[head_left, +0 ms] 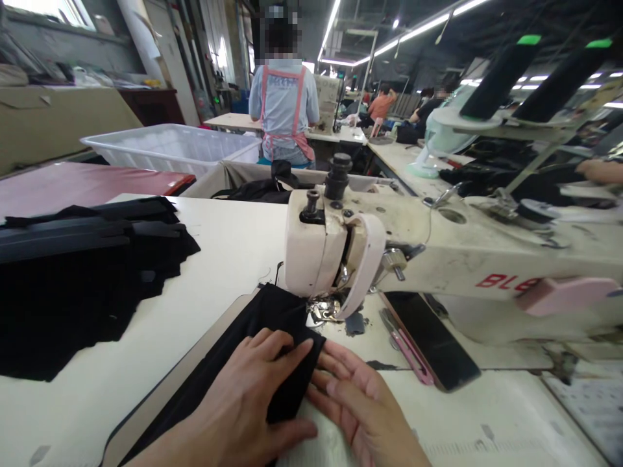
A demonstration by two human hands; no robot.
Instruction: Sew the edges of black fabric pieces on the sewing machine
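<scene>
Gap btwn cloth pile (73, 292) & machine head (309, 256), phone (433, 344) in way to R, clearance below prob. tight

One black cloth (277, 311) is being touched by one left hand (243, 383) and one right hand (357, 402). One near sewing machine (438, 240), one phone (433, 340), one pink-handled tool (415, 358) and one pile of black pieces (73, 292) are being carried by one worktop (224, 243); the pieces are being overlapped beyond counting. Two dark thread cones (499, 81) and one white crate (170, 146) are being shown. One pink apron (304, 148) is being worn by one person (283, 97).
</scene>
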